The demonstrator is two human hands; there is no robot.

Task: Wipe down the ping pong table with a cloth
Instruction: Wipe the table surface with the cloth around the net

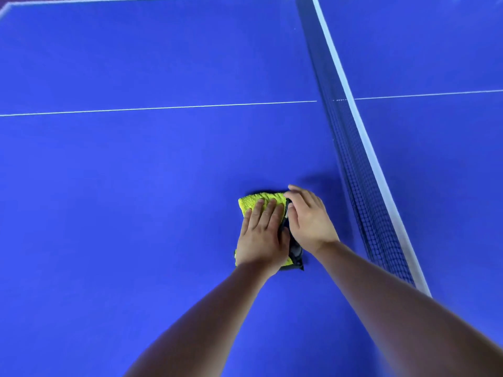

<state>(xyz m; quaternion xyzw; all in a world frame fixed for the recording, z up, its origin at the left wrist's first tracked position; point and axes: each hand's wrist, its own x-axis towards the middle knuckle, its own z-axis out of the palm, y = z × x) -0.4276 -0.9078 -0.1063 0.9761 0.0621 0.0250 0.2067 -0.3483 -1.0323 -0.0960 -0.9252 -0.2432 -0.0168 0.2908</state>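
Note:
A yellow-green cloth [251,201] with a dark edge lies folded on the blue ping pong table [136,172], a little left of the net. My left hand [261,238] lies flat on top of it, fingers straight and pressing down. My right hand [309,219] rests on the cloth's right, dark edge, fingers extended and slightly bent over it. Most of the cloth is hidden under both hands.
The dark net [353,159] with its white top band runs from the top middle down to the lower right, close beside my right hand. A thin white centre line [163,107] crosses the table farther away. The table's white far edge [109,0] shows at the top.

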